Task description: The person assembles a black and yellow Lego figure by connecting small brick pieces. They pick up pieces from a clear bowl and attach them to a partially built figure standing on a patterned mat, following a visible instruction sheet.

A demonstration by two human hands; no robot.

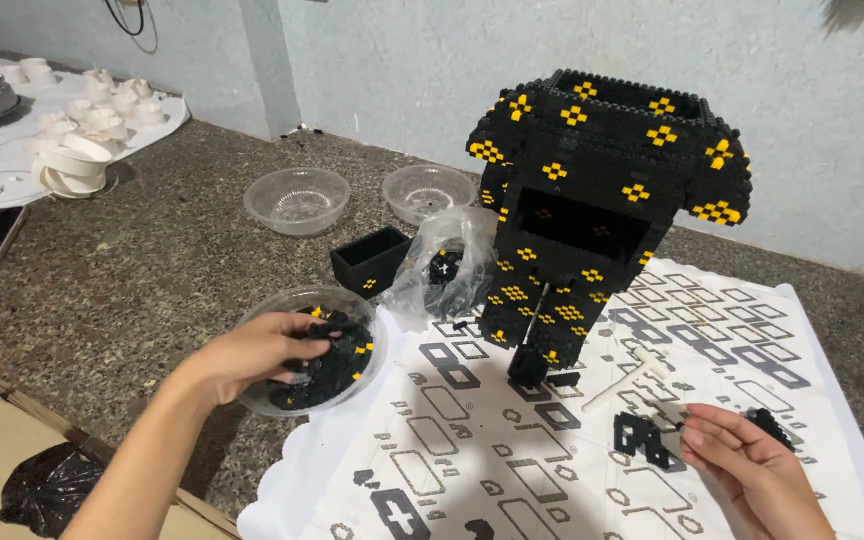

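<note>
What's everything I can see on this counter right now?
Brick model: one, black with yellow dots, upright at centre.
Instruction sheet: one, white with printed shapes, under the model.
Bowl of bricks: one, clear, holding black and yellow pieces, left of sheet.
Empty bowls: two, clear, behind.
Plastic bag: one, clear, beside the model.
Small box: one, black, open.
White cups: many, far left.
Flat assembly: one, black, on the sheet.
Left hand: reaching into the brick bowl.
Right hand: holding a small black piece.
</note>
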